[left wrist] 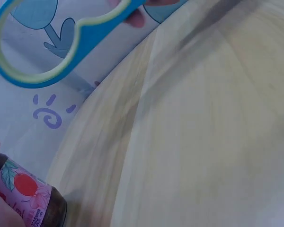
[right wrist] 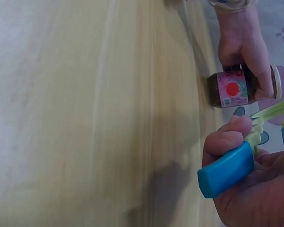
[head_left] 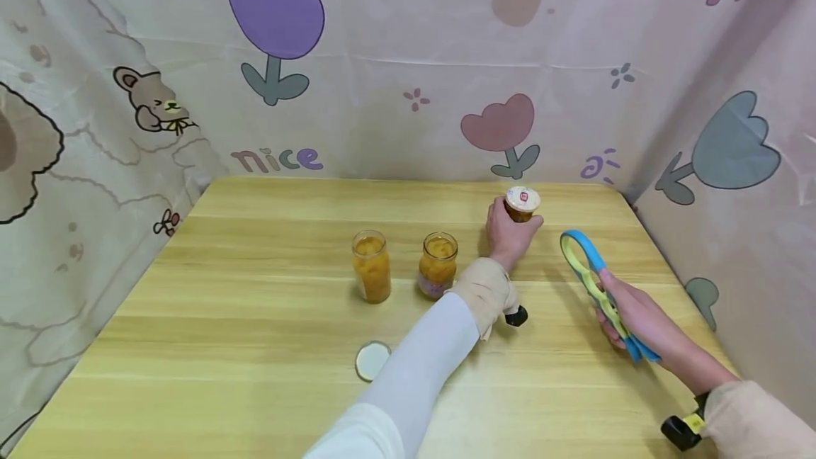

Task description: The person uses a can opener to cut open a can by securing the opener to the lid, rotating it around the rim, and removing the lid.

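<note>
My left hand (head_left: 508, 234) grips a small dark jar (right wrist: 233, 90) round its body, near the back right of the table. The jar has a pink label with a red fruit on it and stands upright under a white lid (head_left: 522, 197). To the right of it, my right hand (head_left: 644, 317) grips the handles of a blue and yellow-green jar opener (head_left: 593, 253). Its rounded loop points toward the jar, apart from it. In the left wrist view the loop of the opener (left wrist: 68, 68) hangs above the table, and the jar's label (left wrist: 26, 189) shows at lower left.
Left of my left forearm stand a tall glass (head_left: 372, 271) and an open glass jar (head_left: 438, 264), both with orange contents. A loose round lid (head_left: 372, 361) lies nearer on the wooden table (head_left: 223, 303), beside my left sleeve. A printed cloth (head_left: 395, 126) hangs behind the table.
</note>
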A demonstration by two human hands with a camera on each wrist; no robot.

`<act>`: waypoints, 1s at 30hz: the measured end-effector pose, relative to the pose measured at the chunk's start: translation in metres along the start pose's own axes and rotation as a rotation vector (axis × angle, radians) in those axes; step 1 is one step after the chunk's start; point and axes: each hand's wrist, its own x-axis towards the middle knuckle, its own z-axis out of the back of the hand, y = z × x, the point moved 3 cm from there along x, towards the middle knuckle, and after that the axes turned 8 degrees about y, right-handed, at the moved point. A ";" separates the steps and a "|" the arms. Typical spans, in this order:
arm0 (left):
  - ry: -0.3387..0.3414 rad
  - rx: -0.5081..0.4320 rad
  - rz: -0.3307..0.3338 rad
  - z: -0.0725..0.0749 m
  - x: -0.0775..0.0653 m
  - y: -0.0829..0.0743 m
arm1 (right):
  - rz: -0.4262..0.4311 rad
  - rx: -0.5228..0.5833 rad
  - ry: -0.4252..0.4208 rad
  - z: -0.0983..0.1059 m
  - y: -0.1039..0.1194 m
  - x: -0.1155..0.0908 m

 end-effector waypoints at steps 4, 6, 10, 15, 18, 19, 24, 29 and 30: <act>0.003 0.006 0.011 0.004 -0.006 0.001 | 0.000 0.001 0.002 -0.003 0.005 0.003; -0.001 0.011 0.019 0.006 -0.009 0.001 | 0.001 0.007 0.006 -0.006 0.007 0.004; -0.002 0.009 0.026 0.010 -0.015 0.001 | 0.018 -0.002 0.008 -0.009 0.012 0.005; 0.011 -0.022 -0.007 0.015 -0.020 0.002 | 0.048 0.002 0.013 -0.009 0.024 0.002; 0.022 -0.044 -0.028 0.020 -0.025 0.006 | 0.047 0.046 0.040 -0.011 0.030 0.000; 0.023 -0.044 -0.030 0.022 -0.026 0.007 | 0.048 0.063 0.052 -0.012 0.032 0.000; 0.026 -0.024 -0.047 0.030 -0.032 0.009 | 0.101 0.107 0.080 -0.015 0.041 0.001; 0.036 -0.018 -0.046 0.039 -0.035 0.012 | 0.152 0.095 0.101 -0.019 0.050 -0.002; 0.038 -0.012 -0.046 0.040 -0.036 0.014 | 0.157 0.095 0.109 -0.021 0.052 -0.003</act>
